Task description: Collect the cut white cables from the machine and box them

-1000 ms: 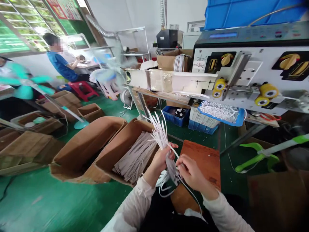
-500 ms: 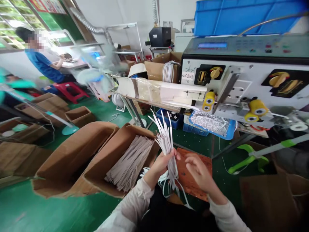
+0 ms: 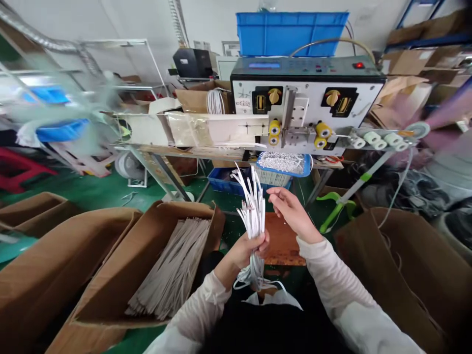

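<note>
My left hand (image 3: pixel 246 250) grips a bundle of flat white cables (image 3: pixel 253 206) around its middle, with the strip ends fanning upward and loose loops hanging below. My right hand (image 3: pixel 289 211) is raised just right of the bundle, fingers apart, holding nothing and not touching it. Below it lies a reddish-brown wooden board (image 3: pixel 283 240). To the left, an open cardboard box (image 3: pixel 191 221) holds a stack of long grey-white cables (image 3: pixel 171 265).
A wire-processing machine (image 3: pixel 306 93) with yellow rollers stands on a bench ahead, a blue crate (image 3: pixel 291 33) on top. Below it sit a blue tray of white pieces (image 3: pixel 282 164) and a blue bin (image 3: pixel 224 181). Large cardboard boxes (image 3: pixel 398 275) stand to my right. A blurred fan (image 3: pixel 61 130) spins at left.
The view has swung to the right. My right hand has come off the bundle and lifted clear of it, while my left hand keeps its grip.
</note>
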The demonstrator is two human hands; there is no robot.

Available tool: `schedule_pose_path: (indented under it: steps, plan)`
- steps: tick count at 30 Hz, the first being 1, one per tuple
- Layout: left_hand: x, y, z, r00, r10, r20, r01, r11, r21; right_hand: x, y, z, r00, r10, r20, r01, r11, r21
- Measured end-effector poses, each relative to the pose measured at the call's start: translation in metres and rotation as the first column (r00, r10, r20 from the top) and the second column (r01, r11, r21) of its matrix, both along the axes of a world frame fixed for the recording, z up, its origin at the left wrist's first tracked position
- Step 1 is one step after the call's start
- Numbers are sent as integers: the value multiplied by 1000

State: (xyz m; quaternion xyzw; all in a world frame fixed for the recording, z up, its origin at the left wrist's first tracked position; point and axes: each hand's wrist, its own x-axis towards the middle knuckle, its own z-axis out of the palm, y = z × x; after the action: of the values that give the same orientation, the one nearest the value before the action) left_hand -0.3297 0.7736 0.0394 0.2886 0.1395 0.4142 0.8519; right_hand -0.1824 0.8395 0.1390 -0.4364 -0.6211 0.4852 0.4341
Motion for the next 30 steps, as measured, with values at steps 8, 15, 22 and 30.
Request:
schedule_pose_path:
  steps: [8, 15, 22, 30]
  plan:
    - [-1, -20, 4, 999, 7, -41, -8, 1000, -23, -8, -9, 1, 996, -78, -39, 79, 997, 22]
    - [-15, -7, -4, 942, 319, -100, -334, 911, -242, 10, -55, -30, 949, -227, -218, 245, 967, 63]
    - [-21, 2, 1, 956, 256, -142, -281, 938, -204, 13, -63, 4, 994, -3, 111, -5, 997, 78]
    - [3, -11, 7, 968, 213, -132, -229, 966, -117, -18, -27, -7, 855, 23, 518, -154, 965, 212]
